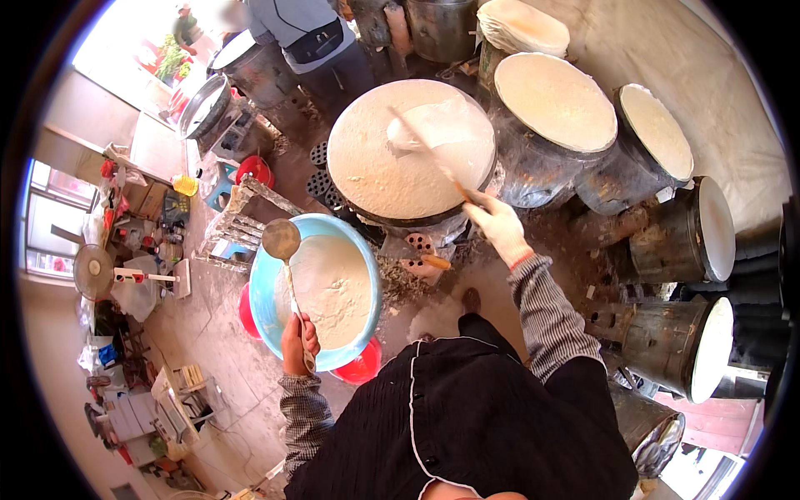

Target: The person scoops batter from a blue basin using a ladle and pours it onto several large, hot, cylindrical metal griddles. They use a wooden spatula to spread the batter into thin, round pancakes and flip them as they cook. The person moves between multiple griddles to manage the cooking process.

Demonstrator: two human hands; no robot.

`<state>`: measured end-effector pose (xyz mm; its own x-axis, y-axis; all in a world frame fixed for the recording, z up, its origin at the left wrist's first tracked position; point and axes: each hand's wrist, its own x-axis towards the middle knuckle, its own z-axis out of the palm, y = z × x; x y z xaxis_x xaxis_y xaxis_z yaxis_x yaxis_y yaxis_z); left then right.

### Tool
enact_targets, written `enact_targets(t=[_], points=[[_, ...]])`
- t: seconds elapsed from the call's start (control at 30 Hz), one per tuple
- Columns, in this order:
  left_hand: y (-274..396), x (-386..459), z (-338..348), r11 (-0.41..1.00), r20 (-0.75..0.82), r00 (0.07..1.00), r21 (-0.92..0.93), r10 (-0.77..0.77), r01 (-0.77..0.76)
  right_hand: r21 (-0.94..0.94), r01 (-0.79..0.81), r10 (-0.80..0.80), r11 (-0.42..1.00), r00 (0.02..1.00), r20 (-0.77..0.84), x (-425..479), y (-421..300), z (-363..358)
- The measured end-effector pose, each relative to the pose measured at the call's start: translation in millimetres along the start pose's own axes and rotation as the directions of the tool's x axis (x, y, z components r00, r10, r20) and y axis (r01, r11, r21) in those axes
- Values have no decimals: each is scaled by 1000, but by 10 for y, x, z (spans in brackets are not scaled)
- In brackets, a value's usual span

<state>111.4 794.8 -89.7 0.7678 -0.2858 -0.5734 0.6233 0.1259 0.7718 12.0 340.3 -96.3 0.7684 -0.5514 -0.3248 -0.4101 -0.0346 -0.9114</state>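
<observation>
My left hand [300, 343], bare, grips the handle of a metal ladle [282, 240], whose batter-coated bowl is over the far left rim of a light blue basin [377, 294] holding pale batter [337, 287]. My right hand [497, 222], in a white knitted glove, holds the orange-brown handle end of a long thin wooden spreading stick [431, 150]. The stick lies across a large round griddle covered with a thin batter layer [381, 169]. A smoother, whiter patch of batter [444, 128] shows on the griddle's far right part, partly beneath the stick.
Several drum stoves with pale-topped round griddles [555, 103] curve along the right. A stack of thin flatbreads [524, 26] stands at the back. A person [312, 37] stands beyond the main griddle. Red basins [359, 362] sit beside the blue one; a whitened wooden stool [240, 219] is behind it.
</observation>
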Motion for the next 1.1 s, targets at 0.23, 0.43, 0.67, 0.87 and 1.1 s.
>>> enact_targets(t=[0.23,0.43,0.67,0.87,1.1], points=[[98,-128,145,997,6,1000,72,3,-3,192,-166,153,967,985,80,-596,189,568],[269,-349,153,997,31,997,-13,75,-75,200,-162,176,966,983,-50,-337,-66,121],[444,-151,506,1000,94,995,1,-29,29,-147,137,-122,980,987,105,307,-113,126],[584,-269,612,984,291,941,-97,172,-150,-138,56,-52,989,998,33,707,-91,-289],[791,-210,1015,984,123,992,178,-22,0,-260,125,-51,957,961,273,475,-381,-412]])
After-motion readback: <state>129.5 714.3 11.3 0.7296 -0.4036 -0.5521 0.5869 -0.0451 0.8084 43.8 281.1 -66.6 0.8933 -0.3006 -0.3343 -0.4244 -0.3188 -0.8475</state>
